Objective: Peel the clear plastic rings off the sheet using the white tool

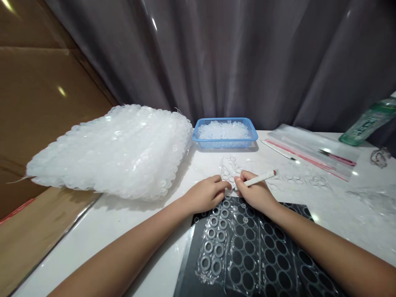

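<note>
My right hand [255, 192] is closed around a slim white pen-shaped tool [260, 178] with a reddish-brown end; its tip points down at the left fingers. Close beside it, my left hand [208, 192] has its fingers curled together at the far edge of a black board [188, 264]. What those fingers pinch is too small to make out. On the board lies a clear plastic sheet [227, 247] with rows of round cut-outs. Several grey-white rings [216, 267] fill its left strip. Just beyond my hands are clear plastic scraps [229, 165].
A blue basket [225, 143] of small clear rings stands at the back. To the left sits a large stack of clear plastic pieces [114, 152] by cardboard [40, 86]. At right are zip bags [312, 148], tweezers [337, 157] and a green bottle [368, 121].
</note>
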`<act>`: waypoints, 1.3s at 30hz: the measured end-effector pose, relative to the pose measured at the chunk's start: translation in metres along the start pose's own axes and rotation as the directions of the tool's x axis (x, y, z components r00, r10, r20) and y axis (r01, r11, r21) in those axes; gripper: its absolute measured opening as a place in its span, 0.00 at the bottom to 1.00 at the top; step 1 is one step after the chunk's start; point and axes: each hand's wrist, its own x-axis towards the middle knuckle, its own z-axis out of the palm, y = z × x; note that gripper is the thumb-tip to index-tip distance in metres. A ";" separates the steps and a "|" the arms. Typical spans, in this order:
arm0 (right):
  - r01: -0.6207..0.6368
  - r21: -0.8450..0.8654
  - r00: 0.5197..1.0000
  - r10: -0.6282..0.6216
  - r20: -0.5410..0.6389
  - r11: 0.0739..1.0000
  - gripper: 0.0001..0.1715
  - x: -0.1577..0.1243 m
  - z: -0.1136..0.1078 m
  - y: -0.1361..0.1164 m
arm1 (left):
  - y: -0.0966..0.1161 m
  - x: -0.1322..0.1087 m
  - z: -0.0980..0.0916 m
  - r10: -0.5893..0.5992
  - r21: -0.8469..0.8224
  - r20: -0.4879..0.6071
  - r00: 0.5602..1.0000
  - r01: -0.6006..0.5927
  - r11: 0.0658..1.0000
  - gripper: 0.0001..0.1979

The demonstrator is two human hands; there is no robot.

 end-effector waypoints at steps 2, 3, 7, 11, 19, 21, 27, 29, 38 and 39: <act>-0.001 -0.020 1.000 0.001 0.016 1.000 0.17 0.000 -0.001 -0.002 | 0.001 0.000 0.001 -0.011 -0.001 -0.019 1.000 0.011 1.000 0.12; 0.001 -0.026 1.000 0.000 0.023 1.000 0.17 0.000 -0.001 -0.003 | 0.002 0.001 0.002 -0.018 -0.013 -0.033 0.999 0.018 1.000 0.11; 0.015 -0.039 0.999 -0.014 0.033 0.999 0.17 0.000 -0.002 -0.004 | 0.002 0.001 0.005 -0.074 -0.108 -0.083 0.994 0.065 0.992 0.08; 0.021 -0.062 0.999 -0.019 0.041 0.998 0.17 0.002 -0.002 -0.001 | 0.001 0.001 0.005 -0.131 -0.167 -0.112 0.985 0.111 0.980 0.08; 0.020 -0.094 0.998 -0.014 0.055 0.995 0.16 0.005 -0.003 -0.001 | 0.009 0.005 0.004 -0.093 -0.017 -0.072 0.993 0.092 0.996 0.09; 0.019 -0.108 0.997 -0.011 0.074 0.994 0.15 0.006 -0.003 -0.002 | 0.013 0.008 0.004 -0.134 0.011 -0.060 0.989 0.135 0.991 0.09; 0.061 -0.144 0.995 -0.049 0.088 0.988 0.14 0.006 -0.003 -0.005 | 0.015 0.013 0.010 -0.192 0.018 -0.049 0.980 0.193 0.981 0.12; 0.084 -0.149 0.994 -0.072 0.084 0.985 0.14 0.005 -0.003 -0.005 | 0.010 0.013 0.009 -0.223 -0.168 -0.067 0.972 0.210 0.963 0.12; 0.032 0.112 0.998 -0.037 0.044 0.993 0.16 0.003 0.003 0.002 | -0.006 -0.001 -0.014 -0.530 -0.624 -0.199 0.824 0.311 0.717 0.17; 0.028 0.129 0.998 -0.035 0.051 0.991 0.15 0.004 0.004 0.003 | -0.006 -0.002 -0.014 -0.488 -0.527 -0.250 0.836 0.306 0.793 0.16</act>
